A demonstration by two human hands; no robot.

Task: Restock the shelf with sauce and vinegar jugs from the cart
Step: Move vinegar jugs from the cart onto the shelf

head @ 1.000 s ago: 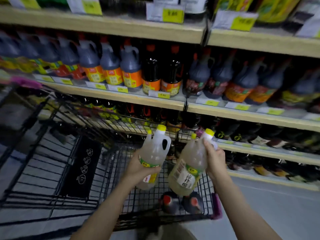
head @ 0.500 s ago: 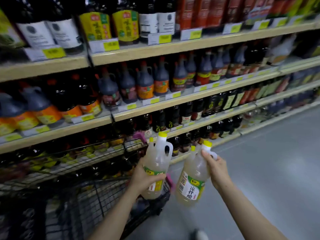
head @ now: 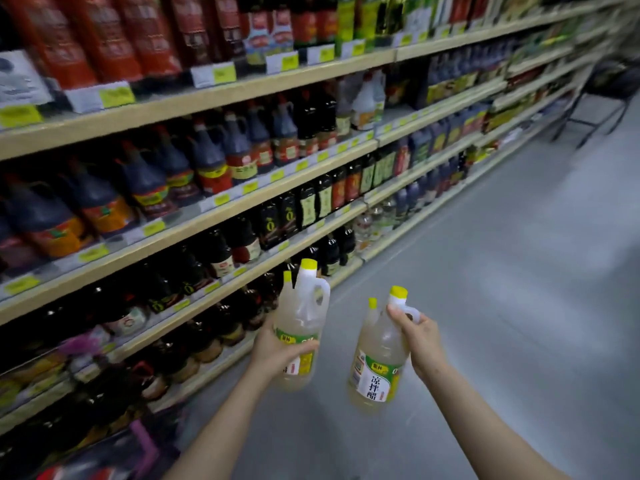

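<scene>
I carry two pale vinegar jugs with yellow caps, each with a small bottle strapped to it. My left hand [head: 277,348] grips the body of the left jug [head: 301,323] around its green label. By its white handle, the right jug [head: 379,362] hangs tilted from my right hand [head: 417,337]. Both jugs are in the air over the aisle floor, in front of the lower shelves [head: 214,362]. On the second shelf further along stand similar pale jugs [head: 369,98].
Long wooden shelving [head: 221,199] full of dark sauce jugs and bottles runs along my left. A corner of the cart [head: 142,445] with a purple trim shows at the bottom left. The grey aisle floor [head: 502,271] stretches right. A dark metal stand [head: 602,95] is far down the aisle.
My view has swung right, away from the cart and down the aisle. Both jugs came up out of the cart and travel with me, still in the same grips.
</scene>
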